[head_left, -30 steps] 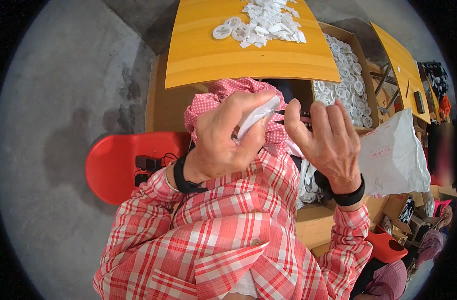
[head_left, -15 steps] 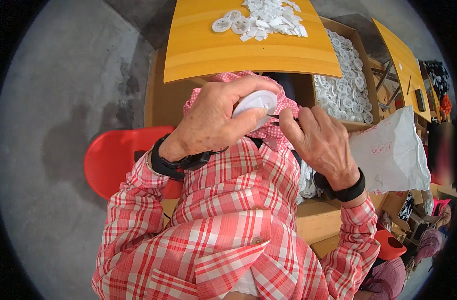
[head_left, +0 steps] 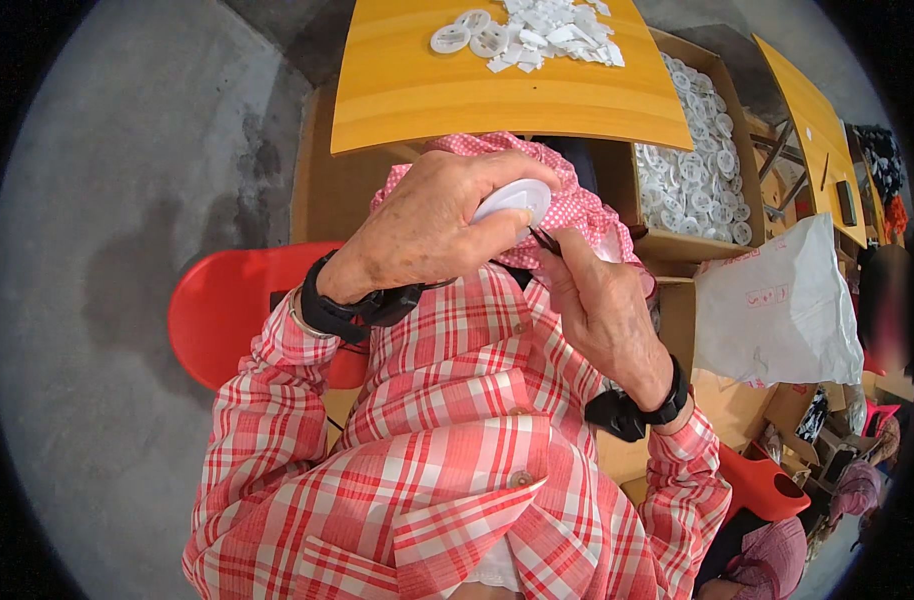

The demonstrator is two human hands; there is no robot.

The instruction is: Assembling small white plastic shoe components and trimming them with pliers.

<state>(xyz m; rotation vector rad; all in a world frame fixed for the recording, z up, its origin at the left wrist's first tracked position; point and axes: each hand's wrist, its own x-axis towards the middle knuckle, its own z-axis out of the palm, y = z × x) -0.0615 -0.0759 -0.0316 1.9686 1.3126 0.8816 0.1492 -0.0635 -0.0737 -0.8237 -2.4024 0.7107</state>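
My left hand (head_left: 432, 222) is closed round a white round plastic disc (head_left: 515, 203), held tilted between thumb and fingers above my lap. Dark, thin-pointed tweezers (head_left: 543, 240) are pinched in my right hand (head_left: 604, 305), and their tips reach the lower right edge of the disc by my left thumb. Whether the tips touch it I cannot tell. Beneath both hands lies a pink cloth with white dots (head_left: 584, 205). My right palm and inner fingers are hidden.
In front stands a yellow table (head_left: 497, 105) with white scraps (head_left: 562, 35) and several white discs (head_left: 450, 39). A cardboard box (head_left: 682, 247) full of such discs is on the right, beside a white plastic sack (head_left: 777, 305). A red chair (head_left: 227, 315) shows at left.
My right hand has turned and come inward and lower, its wrist dropping closer to my body. The tweezers' tips now point up toward the disc. The disc stays in my left hand, tilted more edge-on.
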